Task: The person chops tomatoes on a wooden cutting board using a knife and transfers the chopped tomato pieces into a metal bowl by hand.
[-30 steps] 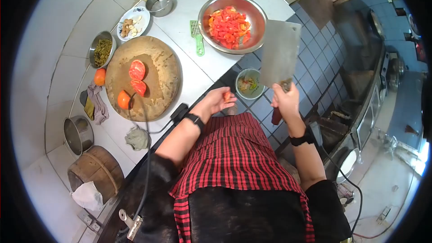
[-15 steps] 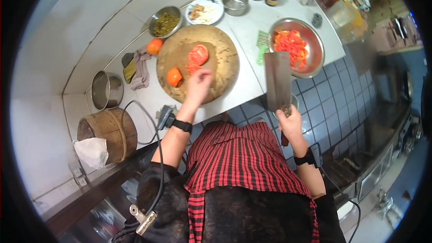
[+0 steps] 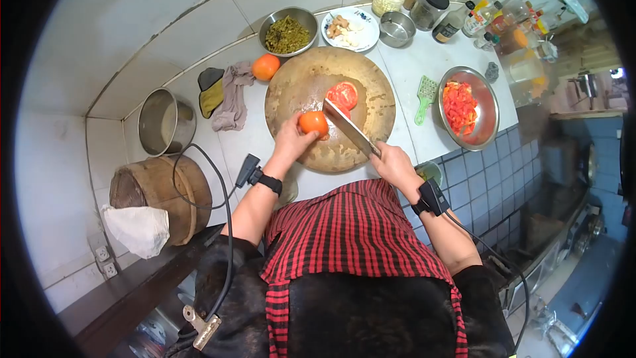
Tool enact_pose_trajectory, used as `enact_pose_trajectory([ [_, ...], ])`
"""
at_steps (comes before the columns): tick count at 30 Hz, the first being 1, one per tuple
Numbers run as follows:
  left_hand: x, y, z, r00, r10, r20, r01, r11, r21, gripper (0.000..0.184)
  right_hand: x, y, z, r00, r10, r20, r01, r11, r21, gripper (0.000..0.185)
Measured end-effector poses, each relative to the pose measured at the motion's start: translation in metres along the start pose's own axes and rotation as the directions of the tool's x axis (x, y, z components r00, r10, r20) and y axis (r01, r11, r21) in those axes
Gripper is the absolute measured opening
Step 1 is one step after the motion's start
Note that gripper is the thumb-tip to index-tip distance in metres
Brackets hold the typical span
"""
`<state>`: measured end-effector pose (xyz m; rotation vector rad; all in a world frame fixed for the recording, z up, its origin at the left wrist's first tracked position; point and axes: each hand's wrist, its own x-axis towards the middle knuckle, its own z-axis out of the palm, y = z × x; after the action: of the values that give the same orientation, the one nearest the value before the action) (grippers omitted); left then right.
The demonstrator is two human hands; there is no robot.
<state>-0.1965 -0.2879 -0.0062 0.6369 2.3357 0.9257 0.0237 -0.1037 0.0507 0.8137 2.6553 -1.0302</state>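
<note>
On the round wooden chopping board (image 3: 285, 93) my left hand (image 3: 291, 139) holds an orange-red tomato piece (image 3: 313, 123), rounded skin side up. My right hand (image 3: 395, 164) grips the cleaver (image 3: 351, 126) by its handle. Its blade stands on edge over the board, just right of the held tomato. Beyond the blade lies a cut tomato piece (image 3: 342, 95) with its red flesh up; the blade partly hides what is below it. A whole tomato (image 3: 265, 67) rests by the board's upper left edge.
Beyond the board are a bowl of chopped greens (image 3: 287, 34), a plate (image 3: 364, 33) with ginger and garlic, and a small metal bowl (image 3: 397, 29). Rightward are a green grater (image 3: 424, 101) and a steel bowl (image 3: 491, 106) of chopped tomato. Bottles stand behind; a wooden bucket (image 3: 159, 199) is left.
My left hand has come from beside my apron to the board and taken hold of the tomato piece. The cleaver has moved left from above the floor to the board. The view has shifted.
</note>
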Motion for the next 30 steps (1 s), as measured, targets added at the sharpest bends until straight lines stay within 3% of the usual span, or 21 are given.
enact_pose_trajectory([
  [1,0.004,0.003,0.005,0.983,-0.112,0.146,0.131,0.984,-0.125,0.075,0.006,-0.003,-0.002,0.999,0.031,-0.044,-0.031,0.999,-0.01,0.024],
  [4,0.001,0.008,0.026,0.985,-0.136,0.11,0.137,0.991,-0.004,0.073,0.011,-0.022,-0.003,0.995,0.013,-0.099,-0.014,1.0,-0.003,0.023],
  [6,-0.004,0.004,0.041,0.98,0.006,-0.198,-0.004,1.0,0.009,0.07,0.008,-0.036,-0.006,0.996,-0.014,-0.088,0.013,1.0,-0.009,0.021],
  [16,0.003,0.011,0.032,0.982,0.083,-0.171,-0.096,0.993,-0.071,0.051,-0.008,-0.058,-0.026,0.999,0.027,0.022,-0.023,0.984,-0.175,0.018],
  [20,0.008,-0.002,0.038,0.971,0.161,-0.176,-0.182,0.977,-0.113,0.052,-0.003,-0.062,-0.035,0.995,0.073,0.061,-0.059,0.977,-0.204,0.019],
  [22,0.009,0.0,0.04,0.974,0.142,-0.176,-0.174,0.967,-0.185,0.051,0.012,-0.06,-0.026,0.997,0.02,0.072,-0.007,0.985,-0.174,0.018],
  [25,0.01,-0.008,0.045,0.956,0.209,-0.208,-0.253,0.944,-0.213,0.049,0.068,-0.035,0.023,0.967,0.098,0.237,-0.071,0.99,-0.122,0.023],
  [26,0.009,-0.008,0.045,0.963,0.187,-0.191,-0.23,0.945,-0.233,0.049,0.076,-0.037,0.036,0.996,0.06,0.061,-0.056,0.995,-0.077,0.026],
  [27,0.01,-0.007,0.046,0.971,0.165,-0.174,-0.206,0.946,-0.25,0.049,0.081,-0.037,0.04,0.994,0.058,0.094,-0.043,0.987,-0.157,0.027],
  [30,0.008,-0.003,0.038,0.986,0.133,-0.101,-0.152,0.963,-0.222,0.053,0.064,-0.041,0.02,1.0,0.024,-0.004,-0.024,0.991,-0.134,0.026],
])
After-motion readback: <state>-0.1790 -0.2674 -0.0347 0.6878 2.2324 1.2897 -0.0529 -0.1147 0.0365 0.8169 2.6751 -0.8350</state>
